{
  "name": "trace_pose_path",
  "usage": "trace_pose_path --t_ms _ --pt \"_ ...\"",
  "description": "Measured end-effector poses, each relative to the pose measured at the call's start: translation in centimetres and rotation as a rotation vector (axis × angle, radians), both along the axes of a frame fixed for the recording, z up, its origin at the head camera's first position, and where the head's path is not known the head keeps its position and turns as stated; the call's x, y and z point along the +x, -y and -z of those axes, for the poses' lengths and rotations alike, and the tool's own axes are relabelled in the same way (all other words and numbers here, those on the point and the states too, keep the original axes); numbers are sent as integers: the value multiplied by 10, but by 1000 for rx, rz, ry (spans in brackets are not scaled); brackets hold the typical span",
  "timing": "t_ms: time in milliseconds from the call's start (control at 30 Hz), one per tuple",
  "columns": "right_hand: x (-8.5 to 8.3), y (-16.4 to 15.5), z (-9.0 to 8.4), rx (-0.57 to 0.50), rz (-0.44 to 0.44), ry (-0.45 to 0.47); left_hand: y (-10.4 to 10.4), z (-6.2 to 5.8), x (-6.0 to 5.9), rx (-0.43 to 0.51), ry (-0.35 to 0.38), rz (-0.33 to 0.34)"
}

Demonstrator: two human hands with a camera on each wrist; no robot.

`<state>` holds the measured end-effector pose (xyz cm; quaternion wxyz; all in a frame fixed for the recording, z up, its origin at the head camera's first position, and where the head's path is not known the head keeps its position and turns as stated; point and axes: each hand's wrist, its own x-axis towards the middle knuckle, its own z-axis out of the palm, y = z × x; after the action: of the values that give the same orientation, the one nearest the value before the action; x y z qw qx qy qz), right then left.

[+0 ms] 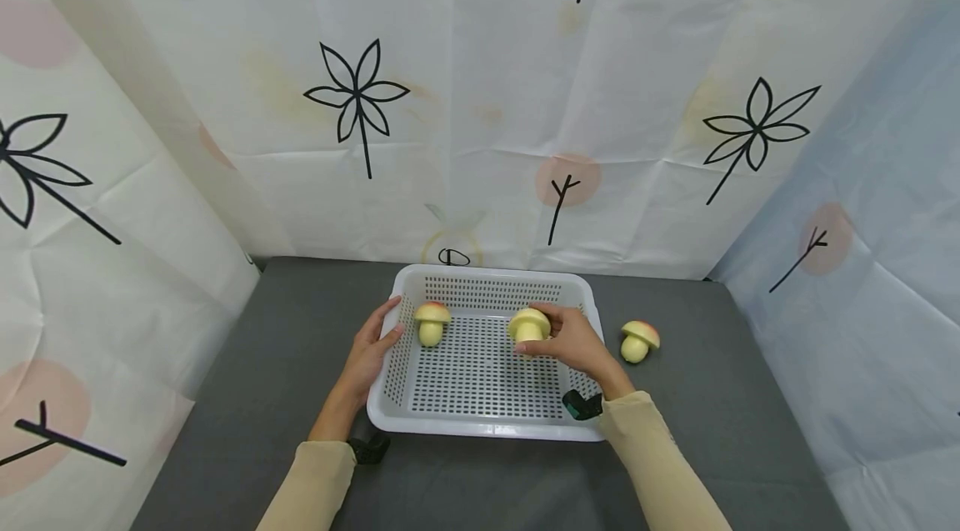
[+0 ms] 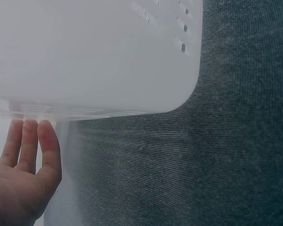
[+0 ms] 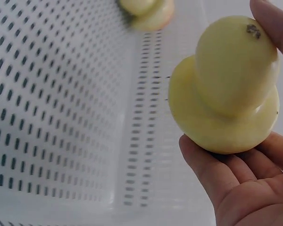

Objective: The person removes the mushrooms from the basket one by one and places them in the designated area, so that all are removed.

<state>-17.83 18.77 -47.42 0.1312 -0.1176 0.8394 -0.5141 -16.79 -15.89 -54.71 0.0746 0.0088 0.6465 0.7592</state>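
Note:
A white perforated plastic basket (image 1: 491,433) stands on the dark cloth. At its left rim, my left hand (image 1: 367,356) holds the basket, thumb over the edge. The left wrist view shows the fingertips (image 2: 48,134) against the basket's outer wall. My right hand (image 1: 573,341) pinches a yellow toy mushroom (image 1: 529,324) over the right part of the basket. Its stem faces the right wrist camera, thumb at the stem and fingers under the cap. Inside the basket at the left, another toy mushroom (image 1: 432,323) with a red-tinged cap stands upright.
A third toy mushroom (image 1: 639,341) lies tilted on the grey cloth (image 1: 720,431), just right of the basket. White printed curtains (image 1: 465,97) hang behind and along both sides of the table. Dark bands with small devices (image 1: 582,404) sit at both wrists.

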Motion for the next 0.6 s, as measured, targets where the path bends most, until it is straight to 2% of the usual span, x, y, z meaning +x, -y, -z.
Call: trace_pose_path --t_ms 267,600 --pt "11 -3 -29 -94 1 -63 0 1 0 40 6 -5" --pt "28 -11 -58 -128 11 -169 0 -1 1 49 3 6"
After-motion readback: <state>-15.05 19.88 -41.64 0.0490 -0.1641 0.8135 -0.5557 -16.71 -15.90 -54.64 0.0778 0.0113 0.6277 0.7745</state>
